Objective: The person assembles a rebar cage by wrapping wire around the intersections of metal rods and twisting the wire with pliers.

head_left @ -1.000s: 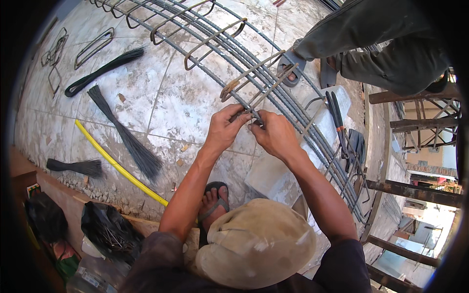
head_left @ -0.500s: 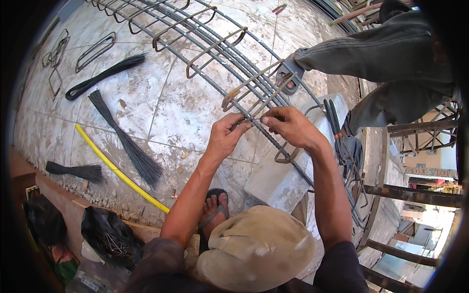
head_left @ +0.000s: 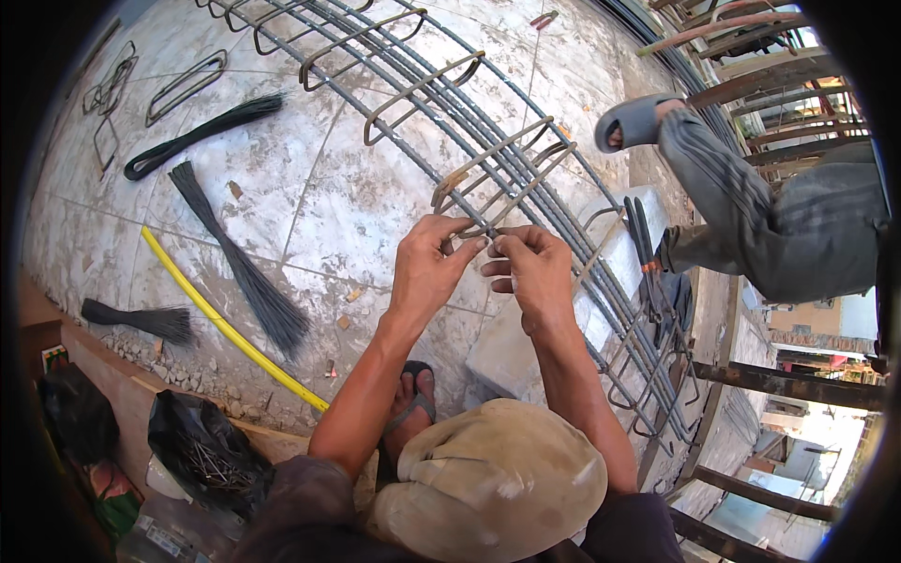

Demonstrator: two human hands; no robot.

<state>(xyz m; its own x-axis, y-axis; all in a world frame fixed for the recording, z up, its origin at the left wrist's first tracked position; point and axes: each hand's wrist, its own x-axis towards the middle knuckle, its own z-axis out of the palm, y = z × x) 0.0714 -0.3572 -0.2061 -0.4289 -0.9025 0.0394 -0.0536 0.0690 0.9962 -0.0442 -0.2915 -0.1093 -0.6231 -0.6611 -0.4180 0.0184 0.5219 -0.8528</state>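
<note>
My left hand [head_left: 434, 261] pinches thumb and forefinger together against the near long bar of a rebar cage [head_left: 413, 169], where a stirrup crosses it. Right beside it, my right hand [head_left: 535, 277] is closed in a pinch at the same crossing, its lower fingers curled. Between the fingertips is what looks like a thin tie wire, mostly hidden by the fingers. The cage runs from the far left down to the near right, with several bent stirrups around its ribbed bars. Its near part passes over a pale block [head_left: 511, 352].
Bundles of dark tie wire [head_left: 235, 258] and a yellow hose [head_left: 221, 324] lie at left. Long-handled cutters [head_left: 643, 249] with orange bands stand right of the cage. Another person's leg [head_left: 723, 174] is at right. Loose stirrups [head_left: 188, 87] lie far left; a black bag [head_left: 206, 450] sits near left.
My right hand has moved left, closer against my left hand, and its wrist has turned. The other person's sandalled foot has shifted right, away from the cage.
</note>
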